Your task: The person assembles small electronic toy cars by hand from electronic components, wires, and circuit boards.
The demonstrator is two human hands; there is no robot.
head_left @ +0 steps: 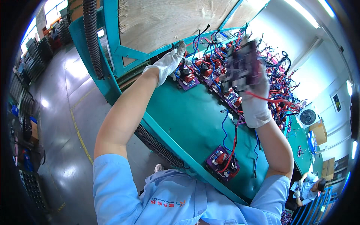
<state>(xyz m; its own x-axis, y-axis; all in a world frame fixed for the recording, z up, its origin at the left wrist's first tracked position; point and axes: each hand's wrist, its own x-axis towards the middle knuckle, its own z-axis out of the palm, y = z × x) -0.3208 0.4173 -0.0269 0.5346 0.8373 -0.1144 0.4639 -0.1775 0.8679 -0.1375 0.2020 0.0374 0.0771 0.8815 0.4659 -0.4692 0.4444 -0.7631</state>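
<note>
My right hand (257, 101), in a white glove, grips a circuit board (242, 69) raised above the bench. The board is smeared by motion, and red wires (266, 98) trail from it beside my wrist. My left hand (170, 63), also gloved, reaches to the far left of the bench with its fingers stretched out. Close to its fingertips lies a purple circuit board (187, 78) with red and black components; whether they touch is unclear. Another purple board (222, 163), with blue, red and black wires, lies by itself near the front edge.
Many wired boards (279, 88) are heaped along the far right of the green bench (176, 108). A wooden panel (168, 22) in a teal frame rises behind. A coiled hose (92, 37) hangs at left. Another person (307, 187) sits at lower right.
</note>
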